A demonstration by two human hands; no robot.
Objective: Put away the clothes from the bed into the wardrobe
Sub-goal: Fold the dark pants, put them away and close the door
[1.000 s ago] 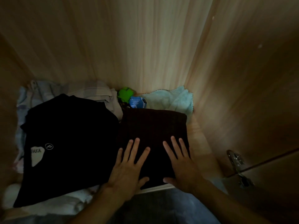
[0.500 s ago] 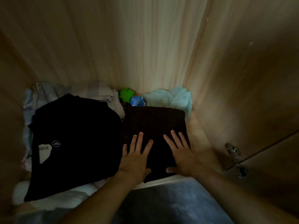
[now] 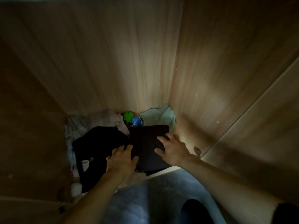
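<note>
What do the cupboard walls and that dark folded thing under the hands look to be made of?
wardrobe walls: pale wood or wood-look laminate, smooth and matte, with long straight grain streaks; which one is unclear. dark folded garment: soft fabric, dull dark brown, lying flat and limp under the left hand and right hand; weave too dim to tell.

Two hands reach in, the left hand [image 3: 121, 160] and the right hand [image 3: 172, 150]. Two dark folded garments lie side by side: a black shirt [image 3: 97, 147] on the left and a dark brown cloth [image 3: 148, 143] on the right. At the far right lies one pale blue towel [image 3: 159, 117]. Between the piles sit one green thing [image 3: 128, 116] and one blue packet [image 3: 136, 121]. The pale clothes [image 3: 97, 121] at the far left are too heaped to count.
</note>
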